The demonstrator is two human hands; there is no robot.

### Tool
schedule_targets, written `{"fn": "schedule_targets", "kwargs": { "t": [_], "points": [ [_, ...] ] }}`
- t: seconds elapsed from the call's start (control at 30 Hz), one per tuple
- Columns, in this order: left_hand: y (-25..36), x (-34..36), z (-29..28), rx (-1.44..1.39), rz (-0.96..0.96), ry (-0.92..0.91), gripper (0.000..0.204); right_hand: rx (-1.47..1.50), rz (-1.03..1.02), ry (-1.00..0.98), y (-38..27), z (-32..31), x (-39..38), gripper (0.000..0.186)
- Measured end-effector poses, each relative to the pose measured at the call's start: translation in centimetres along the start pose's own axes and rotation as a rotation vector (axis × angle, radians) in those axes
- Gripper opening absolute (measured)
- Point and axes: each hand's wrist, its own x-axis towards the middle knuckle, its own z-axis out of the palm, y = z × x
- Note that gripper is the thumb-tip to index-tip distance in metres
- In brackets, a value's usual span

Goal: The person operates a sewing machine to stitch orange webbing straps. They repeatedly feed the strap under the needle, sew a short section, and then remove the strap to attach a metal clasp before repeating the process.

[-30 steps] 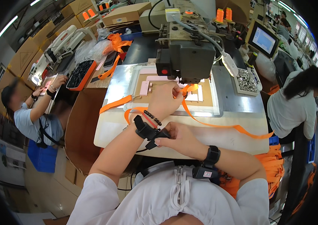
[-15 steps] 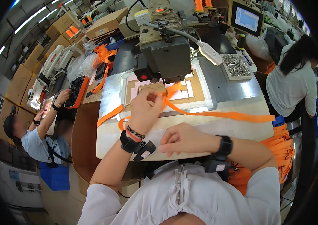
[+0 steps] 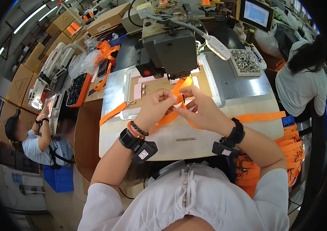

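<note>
My left hand [image 3: 157,109] is closed on an orange webbing strap [image 3: 258,116], fingers pinched at a fold of it. Just to its right, my right hand [image 3: 206,111] also pinches the strap. A small dark piece [image 3: 183,98] shows on the strap between my fingertips; its kind is hard to make out. One part of the strap runs up under the sewing machine head [image 3: 169,57], and another stretches right across the table. At the left lies a strap end with a metal snap hook [image 3: 132,102]. A tan template with a pale frame [image 3: 211,86] lies below the machine head.
A tray of metal hooks [image 3: 245,62] stands right of the machine, under a lamp [image 3: 217,47]. A thin metal strip [image 3: 186,139] lies near the table's front edge. Orange straps [image 3: 288,150] are heaped at lower right. One co-worker [image 3: 42,144] is at left, another [image 3: 302,84] at right.
My right hand has risen from the table's front edge to the strap and taken hold beside my left. The thin metal strip has come into sight. The left co-worker's hand has left the orange box.
</note>
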Motion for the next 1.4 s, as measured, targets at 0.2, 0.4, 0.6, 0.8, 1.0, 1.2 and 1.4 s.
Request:
{"fn": "schedule_targets", "kwargs": {
  "t": [0.2,0.4,0.6,0.8,1.0,1.2,1.4],
  "points": [
    [-0.2,0.8,0.0,-0.141,-0.053,0.053,0.014,-0.740,-0.764,0.122,1.0,0.6,-0.1,0.046],
    [-1.4,3.6,0.7,0.094,0.159,0.251,0.020,0.093,0.049,-0.347,-2.4,5.4,-3.5,0.048],
    [-2.0,4.6,0.9,0.300,0.324,0.361,0.022,0.651,0.451,-0.419,-1.6,7.4,-2.8,0.047],
    [-1.5,3.0,1.3,0.414,0.445,0.377,0.018,1.036,0.681,-0.552,-1.9,7.0,-2.7,0.033],
    [-1.5,2.7,1.3,0.459,0.464,0.381,0.016,1.007,0.690,-0.520,-1.1,7.0,-2.9,0.029],
    [-1.4,2.8,1.6,0.419,0.486,0.403,0.017,0.999,0.756,-0.481,-1.4,7.0,-3.4,0.026],
    [-1.2,2.7,3.0,0.678,0.467,0.344,0.019,1.068,0.731,-0.352,-0.6,7.1,-3.7,0.024]
  ]
}}
